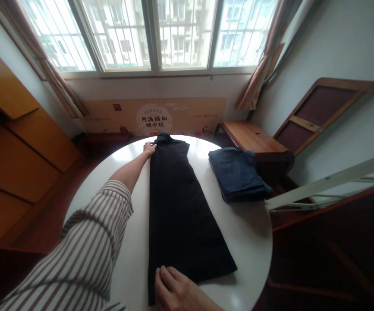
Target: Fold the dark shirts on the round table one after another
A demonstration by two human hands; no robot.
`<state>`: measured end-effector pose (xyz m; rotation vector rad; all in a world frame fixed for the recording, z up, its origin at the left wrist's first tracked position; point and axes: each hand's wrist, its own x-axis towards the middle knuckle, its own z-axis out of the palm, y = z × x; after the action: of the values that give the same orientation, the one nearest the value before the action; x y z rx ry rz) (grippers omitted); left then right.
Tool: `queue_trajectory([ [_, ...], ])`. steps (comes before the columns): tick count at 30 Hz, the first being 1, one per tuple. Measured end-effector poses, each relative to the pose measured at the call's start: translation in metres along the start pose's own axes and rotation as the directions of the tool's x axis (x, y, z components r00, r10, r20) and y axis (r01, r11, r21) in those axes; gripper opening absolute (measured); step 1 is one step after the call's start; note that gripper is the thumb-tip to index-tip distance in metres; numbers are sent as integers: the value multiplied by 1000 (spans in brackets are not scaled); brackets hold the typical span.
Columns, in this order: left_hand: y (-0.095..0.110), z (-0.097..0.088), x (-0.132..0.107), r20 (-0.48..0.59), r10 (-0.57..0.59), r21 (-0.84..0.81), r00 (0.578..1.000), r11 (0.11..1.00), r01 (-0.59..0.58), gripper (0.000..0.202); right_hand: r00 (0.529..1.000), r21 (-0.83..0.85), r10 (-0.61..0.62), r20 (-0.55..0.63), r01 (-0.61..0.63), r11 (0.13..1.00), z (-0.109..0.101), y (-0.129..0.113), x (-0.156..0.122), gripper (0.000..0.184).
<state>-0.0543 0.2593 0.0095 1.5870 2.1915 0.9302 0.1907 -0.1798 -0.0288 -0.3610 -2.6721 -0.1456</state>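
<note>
A black garment (180, 207) lies lengthwise across the white round table (128, 250), narrow at its far end and wider at the near hem. At the far end its cloth is bunched like a collar. My left hand (149, 149) reaches out and pinches the garment's far left edge. Down at the near hem, the fingers of my right hand (178, 290) are closed together on the cloth; the thumb is hidden. To the right of the garment, apart from both hands, sits a folded stack of dark blue clothes (237, 175).
Behind the table's right side stands a wooden side table (254, 136). A pale rail (329, 179) runs by the table's right edge. Orange-brown cabinets (21, 155) line the left, and a barred window (154, 34) with curtains is ahead.
</note>
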Motion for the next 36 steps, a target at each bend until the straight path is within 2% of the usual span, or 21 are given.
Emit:
queue_trajectory([
  [4, -4, -11, -7, -3, 53, 81, 999, 995, -52, 42, 999, 13, 32, 2, -32, 999, 1, -5, 6, 24],
  [6, 1, -16, -16, 1, 128, 128, 992, 984, -127, 46, 999, 24, 35, 7, -36, 999, -5, -4, 5, 26],
  [8, 6, -19, -33, 47, 250, 160, 967, 954, -254, 47, 999, 68, 36, 12, -37, 997, -16, 1, 4, 38],
  [10, 6, -21, -57, 150, 393, 159, 907, 896, -414, 44, 995, 132, 84, 51, -90, 987, -31, 8, 3, 54],
  [12, 1, -21, -86, 271, 510, 125, 817, 822, -555, 43, 979, 169, 166, 117, -185, 968, -42, 14, 2, 66],
  [13, -3, -20, -99, 340, 552, 114, 761, 779, -616, 45, 971, 175, 189, 147, -214, 961, -45, 16, 2, 66],
  [15, -10, -18, -122, 478, 576, 138, 663, 697, -704, 53, 972, 159, 164, 168, -191, 969, -44, 17, 2, 54],
  [16, -13, -17, -130, 533, 563, 164, 632, 664, -729, 57, 980, 136, 125, 157, -147, 980, -40, 15, 2, 46],
  [17, -16, -16, -136, 570, 541, 198, 619, 640, -742, 60, 987, 106, 80, 140, -95, 990, -36, 13, 1, 41],
  [19, -16, -12, -141, 584, 503, 261, 637, 627, -734, 63, 994, 35, 3, 106, -6, 999, -28, 5, -1, 38],
  [22, -8, -4, -137, 562, 491, 299, 665, 629, -717, 61, 996, -23, -34, 77, 36, 999, -24, -8, -4, 41],
  [24, 1, 0, -130, 541, 486, 312, 686, 642, -700, 59, 996, 6, -4, 86, 3, 1000, -31, -9, 0, 39],
  [26, 12, 3, -121, 510, 484, 321, 712, 661, -679, 59, 987, 127, 51, 150, -71, 989, -42, 2, 10, 31],
  [29, 28, 8, -106, 490, 478, 304, 729, 690, -657, 59, 942, 277, 174, 286, -255, 927, -62, 50, 39, 36],
  [31, 38, 14, -97, 503, 468, 279, 727, 708, -649, 58, 873, 162, 376, 310, -439, 884, -70, 98, 62, 39],
  [33, 47, 20, -89, 523, 448, 261, 725, 726, -637, 56, 762, -8, 572, 304, -598, 801, -70, 147, 81, 38],
  [34, 50, 24, -87, 531, 436, 257, 726, 734, -629, 56, 713, -63, 626, 316, -643, 763, -67, 169, 87, 40],
  [36, 54, 31, -83, 539, 415, 257, 733, 748, -612, 55, 668, -113, 672, 318, -677, 727, -58, 202, 90, 49],
])
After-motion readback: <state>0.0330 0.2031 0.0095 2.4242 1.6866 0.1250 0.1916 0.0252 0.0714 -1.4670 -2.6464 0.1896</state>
